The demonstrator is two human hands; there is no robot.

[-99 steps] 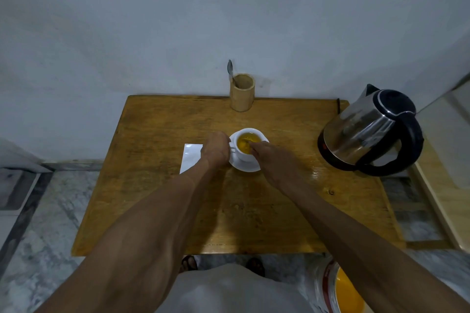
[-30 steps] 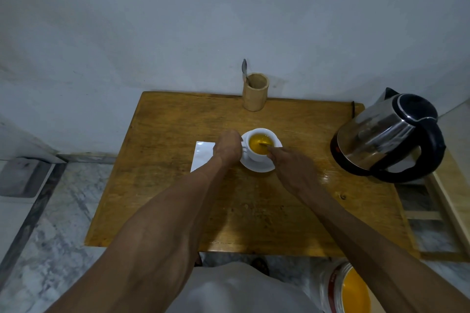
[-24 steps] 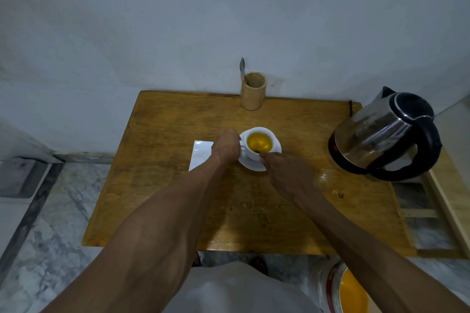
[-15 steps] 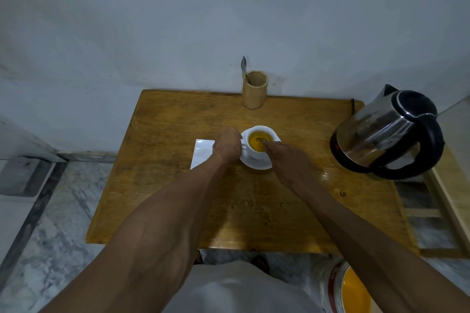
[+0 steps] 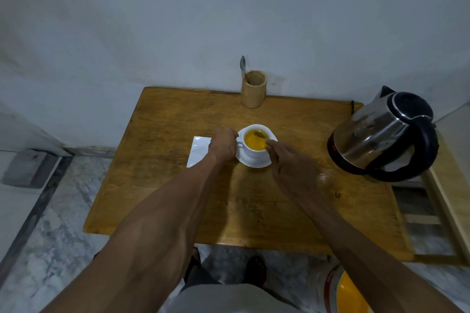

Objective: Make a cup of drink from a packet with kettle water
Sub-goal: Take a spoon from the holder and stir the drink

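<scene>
White cup (image 5: 255, 143) of orange drink, tabletop (image 5: 165, 185) centre.
Left hand (image 5: 223, 145) grips its handle; right hand (image 5: 292, 164) pinches spoon (image 5: 260, 134) inside.

Table front (image 5: 244, 211) bare (kettle (image 5: 381, 134) seemingly clear).

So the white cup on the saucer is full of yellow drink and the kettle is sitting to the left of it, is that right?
Not quite. The kettle sits to the right of the cup, as the head view shows. The rest holds: white cup, saucer, yellow drink.
</scene>
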